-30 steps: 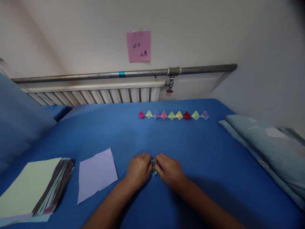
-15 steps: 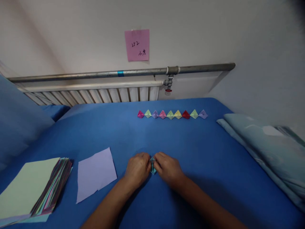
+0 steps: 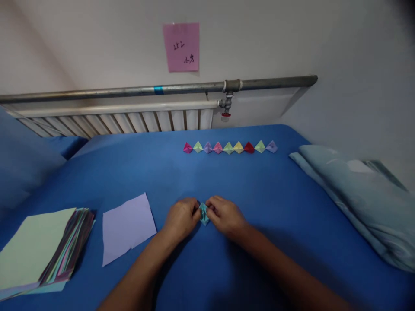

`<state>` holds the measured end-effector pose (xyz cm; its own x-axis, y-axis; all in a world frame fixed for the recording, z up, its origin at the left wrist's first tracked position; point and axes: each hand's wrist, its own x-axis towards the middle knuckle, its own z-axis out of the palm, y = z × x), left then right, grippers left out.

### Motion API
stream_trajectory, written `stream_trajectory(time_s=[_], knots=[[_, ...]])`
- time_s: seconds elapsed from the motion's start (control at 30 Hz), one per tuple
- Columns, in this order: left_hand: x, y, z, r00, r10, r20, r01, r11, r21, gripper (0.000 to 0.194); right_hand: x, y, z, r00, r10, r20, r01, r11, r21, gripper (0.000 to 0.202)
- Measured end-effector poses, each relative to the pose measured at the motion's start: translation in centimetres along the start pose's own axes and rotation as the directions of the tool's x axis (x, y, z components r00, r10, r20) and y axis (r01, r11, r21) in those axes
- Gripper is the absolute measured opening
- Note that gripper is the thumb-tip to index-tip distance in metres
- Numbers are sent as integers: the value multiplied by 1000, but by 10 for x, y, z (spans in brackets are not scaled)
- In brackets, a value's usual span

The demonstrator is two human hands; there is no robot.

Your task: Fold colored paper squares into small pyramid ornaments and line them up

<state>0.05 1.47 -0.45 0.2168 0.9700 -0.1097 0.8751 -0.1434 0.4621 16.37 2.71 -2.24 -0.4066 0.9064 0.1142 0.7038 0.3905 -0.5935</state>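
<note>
A small teal folded paper piece (image 3: 204, 214) is pinched between my two hands near the middle of the blue surface (image 3: 194, 268). My left hand (image 3: 184, 216) grips its left corner with curled fingers, and my right hand (image 3: 225, 214) grips the right corner. The diamond-shaped middle of the paper shows between the fingertips. Farther back lies a row of several small folded paper diamonds (image 3: 228, 148) in pink, green, purple, yellow and red. To the left of my hands rests a flat purple sheet (image 3: 129, 227).
A thick stack of coloured paper (image 3: 39, 244) lies at the left. Folded light-blue cloth (image 3: 350, 194) sits on the right. Behind the surface are a white radiator (image 3: 145, 121), a metal pipe (image 3: 113, 92) and a pink note (image 3: 182, 47) on the wall.
The teal paper now shows wider between my fingers, with my hands slightly farther apart. The whole view has shifted a little, so the surroundings appear higher and more to the left.
</note>
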Motion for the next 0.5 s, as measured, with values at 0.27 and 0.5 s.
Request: stream_trajectory(time_s=[0.27, 0.5], knots=[[1, -6, -6, 998, 32, 56, -26, 994, -106, 11, 1, 3, -6, 996, 67, 57, -77, 979, 191, 4], [1, -3, 1, 1000, 2, -2, -2, 999, -46, 10, 1, -1, -3, 996, 72, 55, -75, 995, 60, 6]])
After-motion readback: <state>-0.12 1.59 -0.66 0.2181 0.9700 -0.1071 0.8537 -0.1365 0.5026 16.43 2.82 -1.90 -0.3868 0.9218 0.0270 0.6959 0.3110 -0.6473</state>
